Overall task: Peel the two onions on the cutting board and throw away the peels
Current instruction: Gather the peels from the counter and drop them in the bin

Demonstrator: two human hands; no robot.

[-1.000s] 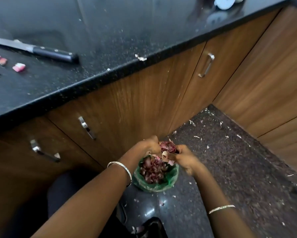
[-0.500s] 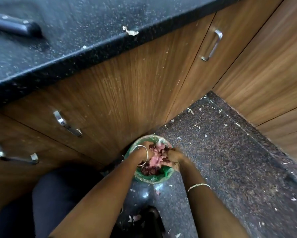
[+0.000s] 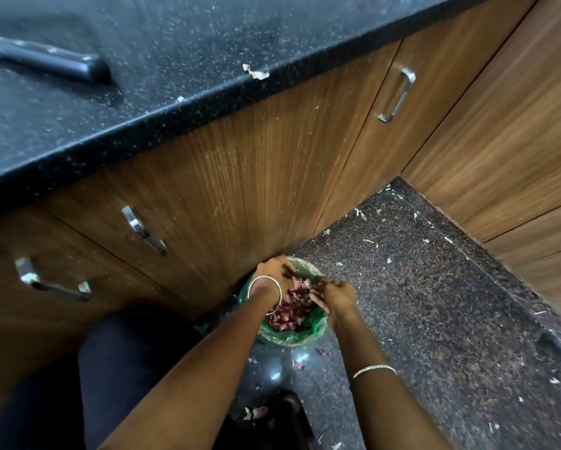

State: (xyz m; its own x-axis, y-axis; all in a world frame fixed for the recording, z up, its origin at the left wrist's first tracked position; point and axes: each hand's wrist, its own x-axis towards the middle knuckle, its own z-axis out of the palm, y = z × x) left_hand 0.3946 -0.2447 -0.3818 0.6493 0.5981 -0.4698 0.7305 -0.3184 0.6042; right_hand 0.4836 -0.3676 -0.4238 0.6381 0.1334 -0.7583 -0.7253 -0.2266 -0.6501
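Note:
A small bin lined with a green bag stands on the floor against the cabinet. A heap of purple-red onion peels fills it. My left hand hovers over the bin's far-left rim, fingers loosely bent down toward the peels. Over the right rim is my right hand, with its fingers pointing left at the heap. Neither hand visibly grips anything. The onions and the cutting board are out of view.
A black-handled knife lies on the dark speckled counter, and a peel scrap sits at its edge. Wooden cabinet doors with metal handles stand behind the bin. Small peel bits litter the floor.
A second ago both hands held a clump of peels above the bin, then pushed down into it. Now the peels lie in the bin and the hands have drawn apart to its rims.

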